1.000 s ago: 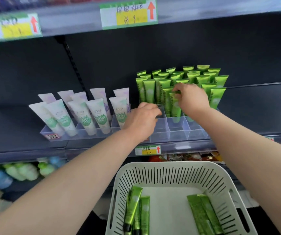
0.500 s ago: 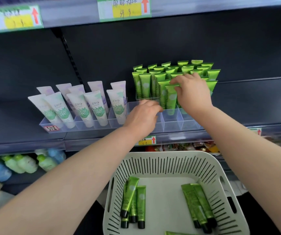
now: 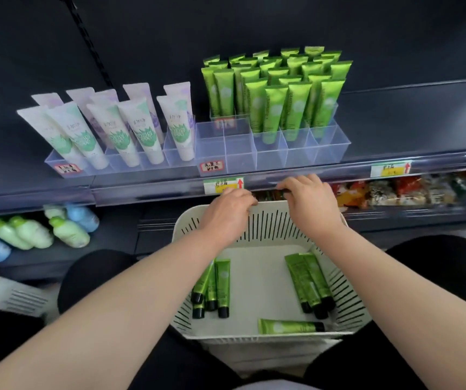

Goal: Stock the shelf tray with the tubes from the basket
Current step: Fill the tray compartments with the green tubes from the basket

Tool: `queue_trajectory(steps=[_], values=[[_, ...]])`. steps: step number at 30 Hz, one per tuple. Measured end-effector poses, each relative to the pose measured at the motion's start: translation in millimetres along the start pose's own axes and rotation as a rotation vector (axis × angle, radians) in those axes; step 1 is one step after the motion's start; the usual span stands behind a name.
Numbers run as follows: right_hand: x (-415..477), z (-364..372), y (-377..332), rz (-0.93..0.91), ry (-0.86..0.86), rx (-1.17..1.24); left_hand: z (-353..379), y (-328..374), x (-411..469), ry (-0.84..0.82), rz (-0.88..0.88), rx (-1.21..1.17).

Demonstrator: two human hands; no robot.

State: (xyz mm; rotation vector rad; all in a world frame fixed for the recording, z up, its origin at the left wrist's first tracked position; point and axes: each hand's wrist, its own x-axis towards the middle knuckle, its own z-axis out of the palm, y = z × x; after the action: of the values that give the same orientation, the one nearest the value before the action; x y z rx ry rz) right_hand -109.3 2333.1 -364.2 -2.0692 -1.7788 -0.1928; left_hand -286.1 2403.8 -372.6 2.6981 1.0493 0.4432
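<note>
A white slotted basket (image 3: 336, 280) sits on my lap below the shelf. Inside lie several green tubes: a cluster at the left (image 3: 222, 285), a pair at the right (image 3: 312, 280) and one flat along the front (image 3: 288, 326). On the shelf, a clear compartment tray (image 3: 271, 156) holds several upright green tubes (image 3: 275, 108); its two front-left cells hold nothing. My left hand (image 3: 226, 212) hovers at the basket's far rim, fingers loosely curled, holding nothing. My right hand (image 3: 309, 199) is just above the same rim, fingers curled down, with no tube in it.
A second clear tray (image 3: 65, 164) of white and green tubes (image 3: 136, 130) stands left of the green ones. The lower shelf holds round bottles (image 3: 31, 233) at left and snack packets (image 3: 395, 191) at right. Price tags (image 3: 223, 184) line the shelf edge. My black-clad knees flank the basket.
Both hands have left the shelf tray and dropped to the basket's far rim. The tube my right hand was seating now stands in the tray. The view has tilted down.
</note>
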Motion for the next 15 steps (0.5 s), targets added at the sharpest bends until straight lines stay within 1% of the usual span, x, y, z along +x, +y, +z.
queue_trajectory(steps=[2, 6, 12, 15], values=[[-17, 16, 4, 0.029, -0.084, 0.000, 18, -2, -13, -0.050, -0.024, -0.019], [-47, 47, 12, 0.102, -0.304, -0.030, 48, -3, -38, -0.117, -0.045, -0.024], [-72, 84, 24, 0.245, -0.619, -0.042, 83, -13, -66, -0.215, -0.133, -0.035], [-81, 101, 28, 0.276, -0.757, -0.120, 95, -18, -72, -0.303, -0.164, -0.058]])
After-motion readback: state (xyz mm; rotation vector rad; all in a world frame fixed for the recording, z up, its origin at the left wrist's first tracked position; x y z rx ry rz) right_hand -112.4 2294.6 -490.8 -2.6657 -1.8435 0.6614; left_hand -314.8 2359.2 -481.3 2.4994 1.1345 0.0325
